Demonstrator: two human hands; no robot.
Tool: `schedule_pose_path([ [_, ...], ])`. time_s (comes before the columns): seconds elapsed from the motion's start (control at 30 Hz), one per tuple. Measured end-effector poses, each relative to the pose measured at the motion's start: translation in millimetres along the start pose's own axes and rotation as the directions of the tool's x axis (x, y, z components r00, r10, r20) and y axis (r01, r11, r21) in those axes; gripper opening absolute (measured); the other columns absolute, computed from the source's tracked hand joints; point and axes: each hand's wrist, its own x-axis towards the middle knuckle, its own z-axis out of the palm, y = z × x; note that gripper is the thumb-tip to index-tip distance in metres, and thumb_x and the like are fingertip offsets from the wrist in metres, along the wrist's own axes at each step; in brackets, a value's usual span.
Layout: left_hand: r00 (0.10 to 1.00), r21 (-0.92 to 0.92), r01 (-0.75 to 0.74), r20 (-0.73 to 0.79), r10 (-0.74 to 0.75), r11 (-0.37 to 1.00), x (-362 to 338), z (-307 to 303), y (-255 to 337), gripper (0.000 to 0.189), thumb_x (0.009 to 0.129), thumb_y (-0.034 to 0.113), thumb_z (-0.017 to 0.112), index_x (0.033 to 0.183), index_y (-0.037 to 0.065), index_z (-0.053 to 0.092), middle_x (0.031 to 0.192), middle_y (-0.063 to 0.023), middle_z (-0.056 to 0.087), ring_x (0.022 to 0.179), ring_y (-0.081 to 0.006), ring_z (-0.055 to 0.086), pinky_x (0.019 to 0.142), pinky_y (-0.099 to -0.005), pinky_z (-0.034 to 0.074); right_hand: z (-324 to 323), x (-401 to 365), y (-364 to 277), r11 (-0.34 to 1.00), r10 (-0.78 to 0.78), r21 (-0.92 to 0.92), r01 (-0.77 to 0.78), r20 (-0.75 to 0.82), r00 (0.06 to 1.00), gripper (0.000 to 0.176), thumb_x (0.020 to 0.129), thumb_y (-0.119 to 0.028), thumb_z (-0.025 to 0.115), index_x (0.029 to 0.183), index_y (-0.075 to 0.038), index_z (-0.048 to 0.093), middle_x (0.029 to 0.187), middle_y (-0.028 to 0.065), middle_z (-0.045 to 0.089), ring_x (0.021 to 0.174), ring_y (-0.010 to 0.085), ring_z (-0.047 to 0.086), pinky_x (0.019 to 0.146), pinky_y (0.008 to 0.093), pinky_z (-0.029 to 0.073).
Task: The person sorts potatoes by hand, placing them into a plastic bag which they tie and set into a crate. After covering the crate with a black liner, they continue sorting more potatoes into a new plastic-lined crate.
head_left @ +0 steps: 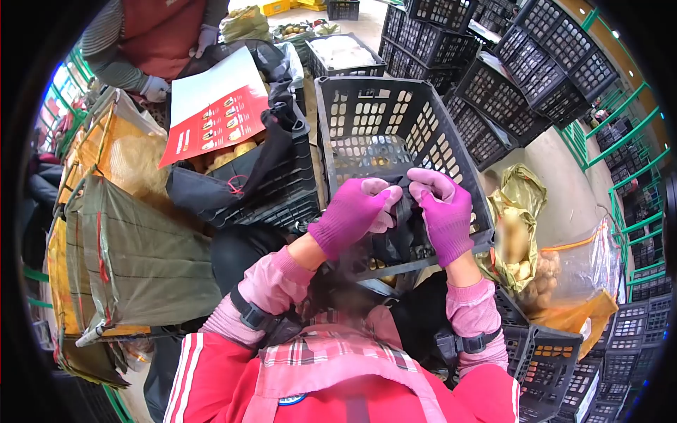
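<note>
A black plastic bag hangs bunched between my two gloved hands. My left hand, in a purple-and-pink glove, has its fingers curled on one side of the bag. On the other side, my right hand pinches it, thumb against fingers. Both hands are over the near part of a black plastic crate, whose slotted walls and some of its floor show. How far the bag reaches into the crate is hard to make out.
Left of the crate, a black-bag-lined crate holds potatoes beneath a red-and-white cardboard sheet. A co-worker's gloved hand is beside it. Sacks of potatoes stand at right. Stacked black crates rise behind; a green sack sits left.
</note>
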Motion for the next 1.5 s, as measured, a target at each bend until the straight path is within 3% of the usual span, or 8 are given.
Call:
schedule_pose_path([
  [0.47,0.773,0.647,-0.179,-0.374,0.513,0.741,-60.4,-83.5,-23.0,0.023,0.090,0.013,0.063,0.070,0.002,0.057,0.060,-0.0088,0.049,0.058,-0.0157,0.057,0.056,-0.0322,0.043,-211.2,-6.3,56.8,0.986,-0.159,-0.135,0.100,-0.553,0.818,0.026,0.090,0.007,0.054,0.111,0.003,0.067,0.101,0.0064,0.070,0.087,0.0119,0.065,0.080,0.0254,0.051],
  [0.6,0.913,0.907,0.029,-0.195,0.358,0.420,-94.1,-97.2,-44.4,0.015,0.086,0.008,0.066,0.096,-0.002,0.062,0.091,-0.0140,0.066,0.085,-0.0283,0.066,0.076,-0.0353,0.051,-283.8,-27.8,62.2,0.115,0.309,-0.908,-0.404,-0.353,0.883,0.028,0.087,-0.004,0.059,0.114,-0.006,0.066,0.104,0.0142,0.070,0.096,0.0244,0.067,0.087,0.0339,0.051],
  [0.7,0.765,0.946,-0.090,-0.134,0.630,0.311,-93.1,-76.9,-18.2,0.026,0.085,0.006,0.065,0.111,-0.001,0.062,0.111,-0.0177,0.066,0.104,-0.0323,0.064,0.091,-0.0376,0.049,-206.0,-10.8,-4.4,0.474,-0.332,-0.880,0.007,-0.172,0.928,0.045,0.083,-0.022,0.072,0.123,-0.007,0.062,0.122,0.0159,0.064,0.110,0.0319,0.062,0.096,0.0381,0.048],
  [0.77,0.595,0.939,-0.225,-0.080,0.800,0.261,-82.1,-56.1,13.0,0.033,0.087,0.005,0.063,0.119,-0.001,0.060,0.120,-0.0187,0.064,0.114,-0.0331,0.061,0.099,-0.0380,0.046,-142.0,4.2,-45.4,0.638,-0.324,-0.709,0.300,0.106,0.940,0.052,0.080,-0.028,0.075,0.126,-0.008,0.061,0.124,0.0160,0.063,0.114,0.0335,0.060,0.099,0.0407,0.046],
  [0.93,0.683,0.883,-0.362,0.034,0.730,0.298,-14.3,-48.1,37.3,0.037,0.090,0.016,0.065,0.121,-0.002,0.058,0.119,-0.0228,0.062,0.112,-0.0370,0.060,0.097,-0.0387,0.047,-80.3,56.3,2.7,0.034,0.278,-0.912,0.409,0.402,0.872,0.041,0.077,-0.034,0.073,0.111,-0.012,0.069,0.108,0.0143,0.067,0.109,0.0313,0.060,0.100,0.0416,0.042],
  [1.17,0.918,0.919,-0.373,0.347,0.192,0.124,56.2,-30.8,8.5,0.068,0.080,0.046,0.073,0.123,-0.004,0.057,0.125,-0.0235,0.059,0.118,-0.0368,0.055,0.103,-0.0420,0.042,-133.1,70.4,-1.9,0.780,0.051,-0.614,0.122,0.256,0.965,0.019,0.083,-0.012,0.066,0.100,-0.007,0.073,0.090,0.0095,0.073,0.084,0.0179,0.068,0.079,0.0309,0.051],
  [1.27,0.937,0.749,-0.274,0.349,-0.008,0.603,65.2,-17.1,21.1,0.069,0.081,0.047,0.073,0.124,-0.005,0.057,0.127,-0.0235,0.058,0.118,-0.0360,0.056,0.102,-0.0417,0.043,-142.9,65.3,-4.5,0.832,-0.027,-0.544,0.106,0.152,0.988,0.020,0.083,-0.010,0.066,0.102,-0.004,0.072,0.087,0.0066,0.072,0.080,0.0123,0.066,0.076,0.0282,0.050],
  [1.5,0.854,0.752,-0.476,0.270,0.445,0.457,88.0,13.4,-13.6,0.042,0.085,0.035,0.069,0.114,0.005,0.064,0.102,-0.0179,0.068,0.096,-0.0335,0.066,0.085,-0.0399,0.051,-128.3,58.6,10.3,0.876,-0.060,-0.467,0.120,0.141,0.988,0.021,0.084,-0.012,0.068,0.103,-0.004,0.071,0.088,0.0025,0.069,0.081,0.0103,0.064,0.076,0.0258,0.051],
])
